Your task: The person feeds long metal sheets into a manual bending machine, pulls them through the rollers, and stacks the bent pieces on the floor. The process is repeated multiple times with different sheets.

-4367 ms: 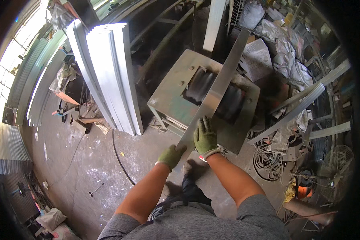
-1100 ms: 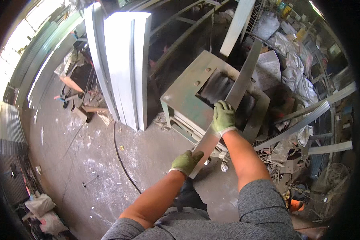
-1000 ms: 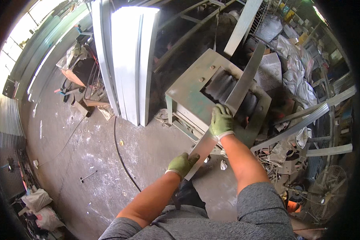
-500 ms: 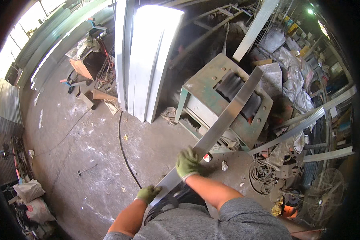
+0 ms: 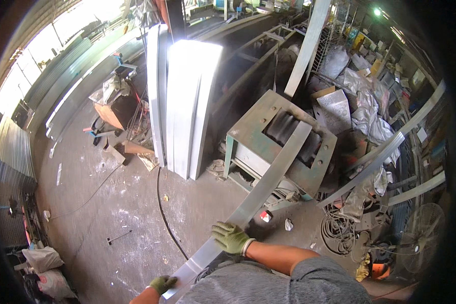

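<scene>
A long flat metal strip (image 5: pixel 268 185) slants from beside my body at the bottom up to a floor-standing machine (image 5: pixel 254 126). Its far end lies over the dark rollers (image 5: pixel 282 127) set in the machine's top. My right hand (image 5: pixel 231 238), in a green work glove, is closed over the strip partway along, its fingers across the upper face. Lower left, my gloved left hand (image 5: pixel 163 283) grips the strip's edge close to its near end. The underside of the strip and the parts of the fingers beneath it are hidden.
Tall bright metal panels (image 5: pixel 190 111) stand upright left of the machine. A black cable (image 5: pixel 163 207) crosses the floor, with a thin T-shaped rod (image 5: pixel 119 237) nearby. To the right are a coiled cable (image 5: pixel 338 233), a fan (image 5: pixel 420 238) and leaning metal strips (image 5: pixel 365 169).
The strip has come back toward me, its far end lower across the rollers. Both hands have shifted down and left, still holding it. The view has tilted up slightly.
</scene>
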`<state>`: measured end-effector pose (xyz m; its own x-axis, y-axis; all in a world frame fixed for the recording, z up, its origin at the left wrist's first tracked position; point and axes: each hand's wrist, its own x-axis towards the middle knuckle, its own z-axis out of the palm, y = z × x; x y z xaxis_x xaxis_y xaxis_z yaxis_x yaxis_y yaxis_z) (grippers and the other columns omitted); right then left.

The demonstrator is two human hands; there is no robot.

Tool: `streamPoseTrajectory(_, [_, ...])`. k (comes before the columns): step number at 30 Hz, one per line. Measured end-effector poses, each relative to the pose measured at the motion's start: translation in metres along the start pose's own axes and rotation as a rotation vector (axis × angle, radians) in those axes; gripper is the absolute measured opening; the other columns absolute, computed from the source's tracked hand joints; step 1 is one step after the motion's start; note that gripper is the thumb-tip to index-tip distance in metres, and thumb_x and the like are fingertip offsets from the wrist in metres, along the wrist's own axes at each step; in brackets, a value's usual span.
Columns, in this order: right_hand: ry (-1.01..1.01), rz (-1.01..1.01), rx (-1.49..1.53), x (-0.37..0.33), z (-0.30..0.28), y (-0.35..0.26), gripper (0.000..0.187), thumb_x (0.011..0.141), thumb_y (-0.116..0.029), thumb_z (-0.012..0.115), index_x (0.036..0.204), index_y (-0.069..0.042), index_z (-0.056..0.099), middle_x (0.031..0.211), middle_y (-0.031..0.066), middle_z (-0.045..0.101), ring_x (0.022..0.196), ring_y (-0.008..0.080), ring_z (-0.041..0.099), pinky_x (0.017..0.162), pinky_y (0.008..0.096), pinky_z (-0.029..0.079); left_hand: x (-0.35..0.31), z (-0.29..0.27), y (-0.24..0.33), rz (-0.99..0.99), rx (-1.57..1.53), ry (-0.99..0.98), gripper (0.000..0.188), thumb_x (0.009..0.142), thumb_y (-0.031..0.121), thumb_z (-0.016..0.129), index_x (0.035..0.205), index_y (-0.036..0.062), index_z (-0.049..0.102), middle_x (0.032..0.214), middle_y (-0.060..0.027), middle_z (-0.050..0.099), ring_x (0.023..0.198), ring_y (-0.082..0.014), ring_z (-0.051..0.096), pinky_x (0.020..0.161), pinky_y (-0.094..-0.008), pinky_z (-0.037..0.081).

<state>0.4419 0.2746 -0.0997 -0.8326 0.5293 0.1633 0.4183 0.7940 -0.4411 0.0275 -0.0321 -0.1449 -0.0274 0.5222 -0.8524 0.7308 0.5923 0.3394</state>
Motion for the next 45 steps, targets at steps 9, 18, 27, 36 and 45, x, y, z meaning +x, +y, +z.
streamPoseTrajectory(9, [0.0,0.401,-0.288,0.036,-0.188,0.195,0.064,0.118,-0.05,0.051,0.075,-0.014,0.082,0.08,0.016,0.081,0.086,0.0407,0.079,0.093,0.0571,0.058,0.069,-0.06,0.272,0.396,-0.567,-0.332,0.091,0.109,0.074,0.066,0.159,-0.0016,0.062,0.119,-0.0102,0.082,0.108,-0.0225,0.074,0.097,-0.044,0.061])
streamPoseTrajectory(18, [0.02,0.469,-0.348,0.047,-0.197,0.236,0.064,0.117,-0.051,0.046,0.084,-0.015,0.088,0.083,0.0153,0.082,0.084,0.0405,0.079,0.097,0.0565,0.054,0.056,-0.073,0.361,0.428,0.171,0.036,0.072,0.094,0.02,0.07,0.162,0.0045,0.051,0.118,-0.0357,0.077,0.11,-0.0529,0.076,0.093,-0.0563,0.061])
streamPoseTrajectory(27, [0.037,0.326,-0.29,0.042,-0.111,0.143,0.06,0.116,-0.046,0.051,0.075,-0.015,0.082,0.076,0.0128,0.081,0.072,0.0392,0.077,0.088,0.0578,0.053,0.038,-0.016,0.226,0.39,0.009,0.019,0.062,0.104,0.028,0.074,0.161,0.009,0.056,0.135,-0.0298,0.077,0.129,-0.0485,0.075,0.103,-0.0553,0.059])
streamPoseTrajectory(36, [-0.065,0.313,-0.133,0.04,-0.024,-0.002,0.051,0.112,-0.043,0.058,0.077,-0.015,0.082,0.076,0.0104,0.08,0.075,0.0343,0.078,0.08,0.0555,0.057,-0.002,0.039,0.046,0.349,-0.073,0.044,0.064,0.096,0.009,0.062,0.16,0.0039,0.056,0.154,-0.0317,0.067,0.143,-0.0505,0.065,0.118,-0.0526,0.054])
streamPoseTrajectory(45, [-0.223,0.156,0.032,0.042,0.025,-0.072,0.053,0.114,-0.044,0.056,0.081,-0.012,0.083,0.083,0.0137,0.082,0.081,0.0374,0.078,0.087,0.0559,0.058,-0.046,0.05,-0.046,0.249,0.025,0.096,0.066,0.096,0.017,0.069,0.16,0.0072,0.058,0.141,-0.031,0.074,0.133,-0.0507,0.071,0.111,-0.055,0.058])
